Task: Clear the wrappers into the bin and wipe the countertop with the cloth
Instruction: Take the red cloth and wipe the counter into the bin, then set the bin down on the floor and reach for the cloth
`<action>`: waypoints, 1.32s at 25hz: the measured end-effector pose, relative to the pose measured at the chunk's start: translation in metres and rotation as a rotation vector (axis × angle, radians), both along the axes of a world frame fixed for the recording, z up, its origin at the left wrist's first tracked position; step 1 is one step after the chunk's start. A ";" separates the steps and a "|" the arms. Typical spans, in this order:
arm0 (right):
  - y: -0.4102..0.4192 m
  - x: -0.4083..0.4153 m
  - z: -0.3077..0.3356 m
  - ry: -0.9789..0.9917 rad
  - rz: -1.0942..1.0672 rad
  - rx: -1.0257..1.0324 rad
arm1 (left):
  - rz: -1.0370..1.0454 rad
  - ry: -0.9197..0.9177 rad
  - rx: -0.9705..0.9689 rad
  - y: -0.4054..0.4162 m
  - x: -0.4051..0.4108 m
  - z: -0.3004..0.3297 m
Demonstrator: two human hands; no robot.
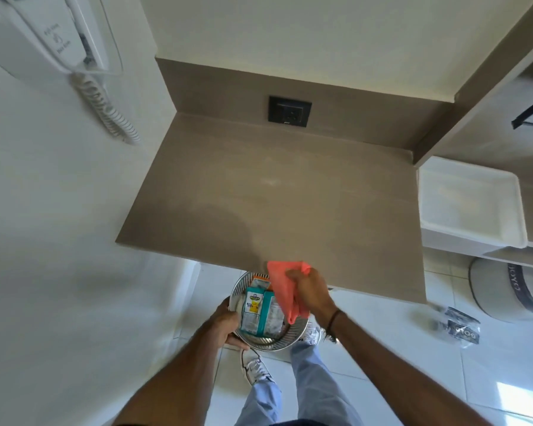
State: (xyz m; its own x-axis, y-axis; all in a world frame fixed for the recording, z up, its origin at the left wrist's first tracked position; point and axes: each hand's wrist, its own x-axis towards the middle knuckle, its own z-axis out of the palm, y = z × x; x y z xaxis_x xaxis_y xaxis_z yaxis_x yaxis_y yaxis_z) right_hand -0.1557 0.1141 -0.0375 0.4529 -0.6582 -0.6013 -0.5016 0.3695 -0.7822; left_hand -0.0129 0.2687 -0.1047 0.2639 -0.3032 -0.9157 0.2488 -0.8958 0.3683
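right grip (308,292) pinching cloth (285,287) | left grip (225,325) clasping bin (270,341) rim | wrappers (257,309) inside bin, beneath cloth | bench (274,195) edge just beyond

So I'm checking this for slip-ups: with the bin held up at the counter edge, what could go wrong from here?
The round metal bin hangs in the left hand alone, off the brown countertop, so it could tip and spill the wrappers. The orange cloth in the right hand dangles over the bin and might drop in.

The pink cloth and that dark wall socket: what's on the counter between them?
Nothing. In the head view the brown countertop runs bare from the pink cloth in the right hand to the socket.
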 end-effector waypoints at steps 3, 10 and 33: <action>-0.044 -0.027 0.003 -0.096 -0.312 0.294 | -0.024 0.001 0.010 0.000 -0.006 0.005; -0.122 -0.088 0.022 0.084 -0.507 -0.003 | -0.135 -0.030 0.062 -0.007 -0.024 0.008; 0.023 -0.135 -0.334 0.727 0.068 0.093 | 0.027 -0.028 0.117 -0.022 -0.100 -0.266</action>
